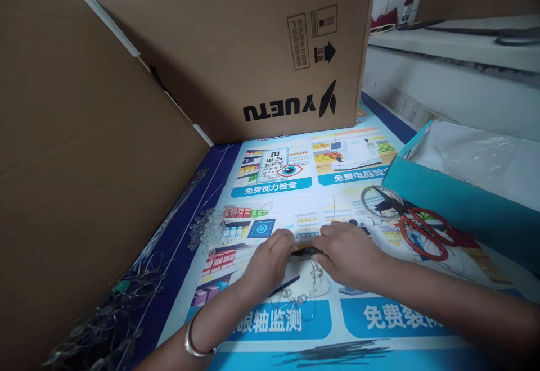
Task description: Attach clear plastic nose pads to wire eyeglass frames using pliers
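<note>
Watching remotely, I see the left hand and right hand clamped on a slim dark object; a thin wire strand of clear beads sits just nearside. Judged light, springy, slippery: pinch bare wire.

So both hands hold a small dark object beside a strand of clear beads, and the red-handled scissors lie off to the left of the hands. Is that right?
Not quite: the head view shows the red-handled scissors to the right of the hands. The left hand and right hand do hold a small dark object beside a strand of clear beads.
</note>
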A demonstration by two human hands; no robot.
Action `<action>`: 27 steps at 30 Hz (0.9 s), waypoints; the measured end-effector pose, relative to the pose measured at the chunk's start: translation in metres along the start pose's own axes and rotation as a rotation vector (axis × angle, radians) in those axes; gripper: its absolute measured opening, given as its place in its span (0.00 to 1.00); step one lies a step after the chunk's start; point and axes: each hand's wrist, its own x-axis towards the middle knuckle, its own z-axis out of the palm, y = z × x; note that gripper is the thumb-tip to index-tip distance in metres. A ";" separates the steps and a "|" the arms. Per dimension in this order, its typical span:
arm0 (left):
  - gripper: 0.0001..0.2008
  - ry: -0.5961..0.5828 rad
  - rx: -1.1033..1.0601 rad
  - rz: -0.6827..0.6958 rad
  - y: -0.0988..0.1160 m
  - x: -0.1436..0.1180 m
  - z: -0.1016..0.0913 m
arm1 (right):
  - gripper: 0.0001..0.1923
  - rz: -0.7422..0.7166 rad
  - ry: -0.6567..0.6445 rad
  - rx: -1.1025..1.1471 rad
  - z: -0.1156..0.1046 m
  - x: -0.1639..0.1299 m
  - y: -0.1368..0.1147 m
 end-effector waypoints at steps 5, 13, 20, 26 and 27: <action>0.08 -0.021 -0.002 -0.018 0.000 0.000 0.000 | 0.14 0.001 -0.011 -0.006 -0.001 0.000 0.000; 0.07 -0.030 -0.037 -0.041 0.001 0.001 -0.002 | 0.14 0.002 0.003 -0.025 0.001 -0.002 -0.002; 0.07 -0.056 -0.085 -0.070 0.002 0.002 -0.006 | 0.13 -0.005 0.035 -0.063 0.001 -0.008 -0.004; 0.06 -0.047 -0.106 -0.068 0.002 0.002 -0.007 | 0.13 -0.004 0.053 -0.085 0.002 -0.009 -0.006; 0.06 -0.045 -0.104 -0.067 0.003 0.003 -0.007 | 0.13 -0.004 0.059 -0.092 0.002 -0.009 -0.006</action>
